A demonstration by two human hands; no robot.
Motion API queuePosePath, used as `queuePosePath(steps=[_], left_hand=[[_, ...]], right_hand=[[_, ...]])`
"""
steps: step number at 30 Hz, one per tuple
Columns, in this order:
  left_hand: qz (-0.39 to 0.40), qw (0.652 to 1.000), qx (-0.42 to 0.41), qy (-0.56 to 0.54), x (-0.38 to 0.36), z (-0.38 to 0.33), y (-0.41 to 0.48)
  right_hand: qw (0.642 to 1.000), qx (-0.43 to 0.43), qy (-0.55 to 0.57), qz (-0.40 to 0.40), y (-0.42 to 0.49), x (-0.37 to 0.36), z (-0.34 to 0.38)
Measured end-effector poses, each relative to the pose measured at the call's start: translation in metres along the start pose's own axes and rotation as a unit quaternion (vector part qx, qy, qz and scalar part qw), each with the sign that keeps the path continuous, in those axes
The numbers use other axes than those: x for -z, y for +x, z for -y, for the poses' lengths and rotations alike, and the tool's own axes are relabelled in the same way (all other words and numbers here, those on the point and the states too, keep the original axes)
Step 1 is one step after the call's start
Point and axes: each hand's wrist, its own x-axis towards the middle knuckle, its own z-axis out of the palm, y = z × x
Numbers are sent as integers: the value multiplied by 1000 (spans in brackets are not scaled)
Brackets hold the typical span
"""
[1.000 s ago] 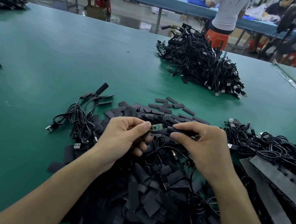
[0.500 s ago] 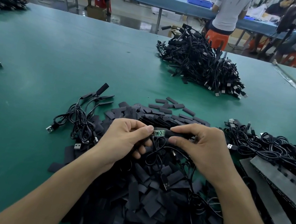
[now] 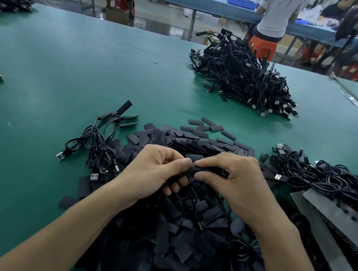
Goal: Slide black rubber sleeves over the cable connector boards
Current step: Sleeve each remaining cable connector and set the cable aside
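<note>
Over the heap of loose sleeves (image 3: 167, 246) on the green table (image 3: 29, 158), left hand (image 3: 153, 173) pinching the left end of one black rubber sleeve (image 3: 205, 170), right hand (image 3: 236, 182) curled round its other end, sleeve level between both hands, cable (image 3: 190, 194) looping below

One flat black rubber sleeve (image 3: 206, 170) is held level, pinched at its ends between the left hand (image 3: 156, 171) and the right hand (image 3: 238, 182). A thin black cable (image 3: 190, 193) loops down beneath it. Under it on the counter (image 3: 66, 70) spreads a heap of loose sleeves (image 3: 169, 246), short flat black strips lying every way. A tangle of USB cables (image 3: 334, 183) lies to the right.
</note>
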Motion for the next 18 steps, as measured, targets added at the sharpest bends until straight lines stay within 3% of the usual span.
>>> queuePosePath(steps=[6, 11, 18], left_hand=[[-22, 998, -64, 10, 4, -1, 0], [-61, 990, -92, 93, 4, 1, 2], [-40, 992, -81, 87, 2, 4, 5]], right_hand=[[998, -1, -12, -58, 0, 2, -6], [998, 10, -11, -57, 0, 3, -6], [999, 28, -28, -33, 0, 4, -5]])
